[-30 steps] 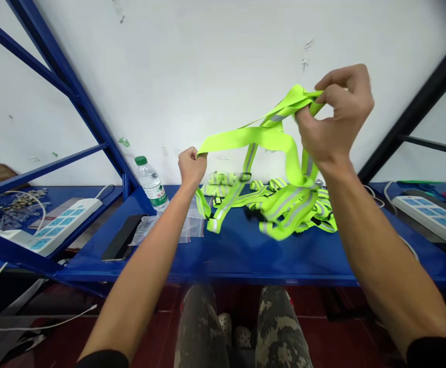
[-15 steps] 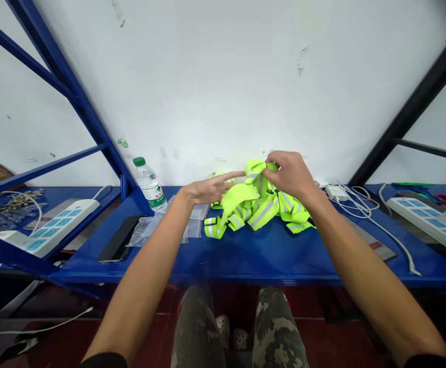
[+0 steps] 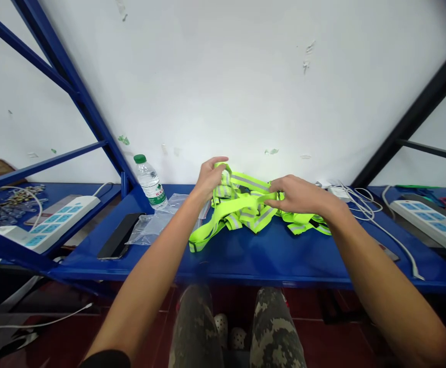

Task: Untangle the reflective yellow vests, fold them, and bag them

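Observation:
A tangle of neon yellow straps with grey reflective stripes (image 3: 242, 204) lies on the blue table (image 3: 261, 260) near the wall. My left hand (image 3: 211, 176) grips a strap at the upper left of the tangle, thumb and fingers closed on it. On the other side, my right hand (image 3: 290, 194) pinches another part of the straps between thumb and fingers. One strap stretches between the two hands. A loose loop with a black piece at its end hangs toward the front left of the table.
Left of the straps are clear plastic bags (image 3: 150, 227), a black phone (image 3: 120, 236) and a water bottle with a green cap (image 3: 150, 181). White cables (image 3: 369, 204) lie at right. Power strips (image 3: 60, 225) sit beyond the blue frame and at far right.
My left hand has closed on a strap, its fingers stretched out before. My right hand has moved lower and slightly right. The lifted strap has come down, and the front loop reaches further left.

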`<state>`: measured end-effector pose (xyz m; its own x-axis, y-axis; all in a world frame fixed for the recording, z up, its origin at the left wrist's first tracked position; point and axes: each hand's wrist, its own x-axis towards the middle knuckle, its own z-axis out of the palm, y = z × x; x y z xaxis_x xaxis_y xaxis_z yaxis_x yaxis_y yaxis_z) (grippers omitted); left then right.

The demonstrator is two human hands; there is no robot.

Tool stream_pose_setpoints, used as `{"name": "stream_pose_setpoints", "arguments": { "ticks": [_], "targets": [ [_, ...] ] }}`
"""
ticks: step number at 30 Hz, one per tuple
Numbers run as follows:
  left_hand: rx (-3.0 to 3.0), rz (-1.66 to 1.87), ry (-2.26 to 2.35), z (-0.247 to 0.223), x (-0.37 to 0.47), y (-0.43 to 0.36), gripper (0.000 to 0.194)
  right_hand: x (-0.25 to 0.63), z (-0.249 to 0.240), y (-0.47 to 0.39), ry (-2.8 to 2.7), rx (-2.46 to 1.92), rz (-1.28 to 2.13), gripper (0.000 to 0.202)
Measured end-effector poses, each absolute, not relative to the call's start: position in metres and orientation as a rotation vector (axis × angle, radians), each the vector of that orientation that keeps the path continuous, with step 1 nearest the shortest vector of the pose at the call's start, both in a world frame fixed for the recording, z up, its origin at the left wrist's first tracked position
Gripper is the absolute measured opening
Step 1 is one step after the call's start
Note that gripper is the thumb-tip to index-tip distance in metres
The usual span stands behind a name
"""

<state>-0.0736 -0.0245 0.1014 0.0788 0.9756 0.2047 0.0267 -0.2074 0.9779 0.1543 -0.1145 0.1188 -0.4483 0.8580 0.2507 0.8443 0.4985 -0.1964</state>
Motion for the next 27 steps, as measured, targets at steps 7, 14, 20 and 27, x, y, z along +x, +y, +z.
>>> {"name": "stream_pose_setpoints", "arguments": {
  "ticks": [7,14,20,27],
  "targets": [
    [1.529,1.420,1.198,0.085,-0.075,-0.013,0.025,0.161,0.123,-0.128,-2.277,-1.357,0.383,0.051],
    [1.361,1.369,1.067,0.104,-0.059,-0.033,0.034,0.168,0.108,-0.116,-2.322,-1.572,0.301,0.033],
    [1.361,1.194,0.990,0.103,-0.049,-0.044,0.062,0.146,0.085,-0.097,-2.281,-1.741,-0.137,0.031],
    [1.425,1.058,0.913,0.097,-0.051,-0.049,0.067,0.105,0.048,-0.080,-2.268,-1.910,0.007,0.047]
  ]
}}
